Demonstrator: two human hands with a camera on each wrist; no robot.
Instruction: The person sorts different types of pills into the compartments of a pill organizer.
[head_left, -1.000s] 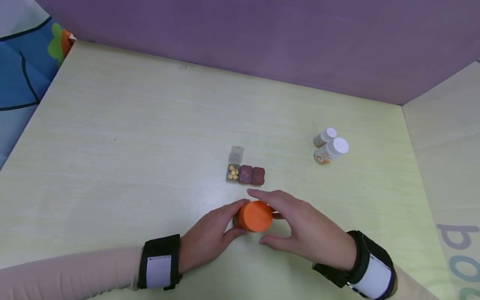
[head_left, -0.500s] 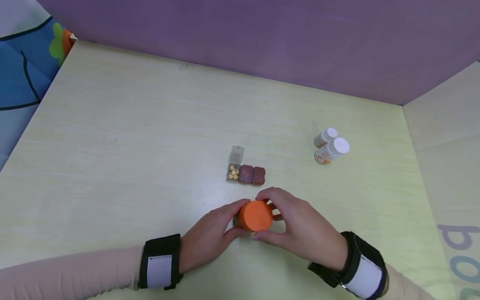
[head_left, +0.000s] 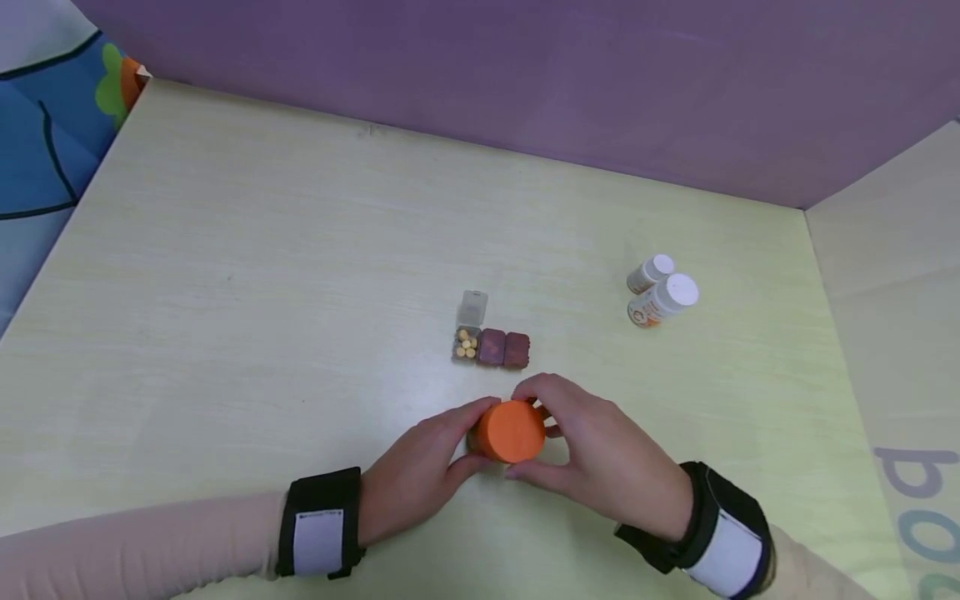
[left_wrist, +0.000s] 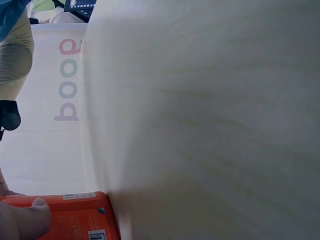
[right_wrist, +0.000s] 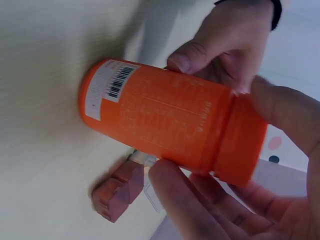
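An orange pill bottle [right_wrist: 155,110] with an orange screw cap [head_left: 512,432] stands upright on the table. My left hand [head_left: 420,471] grips its body from the left, thumb on the near side. From the right, my right hand [head_left: 603,454] holds the cap, with thumb and curled fingers round it; some fingertips are hidden behind it. Just beyond lies a small pill organizer [head_left: 492,347] in a row of compartments. Its left compartment has a clear lid [head_left: 472,308] swung back and holds several pale yellow tablets [head_left: 467,346]. The other two compartments look dark red.
Two white pill bottles with white caps, a larger one [head_left: 663,301] and a smaller one [head_left: 650,274], stand close together at the right. A purple panel [head_left: 510,83] borders the table's far edge. A white panel [head_left: 892,292] with printed letters runs along the right.
My right hand has moved slightly left and its fingers have drawn in round the cap. In the last half second hardly anything differs. The left hand and the bottle stay in place.
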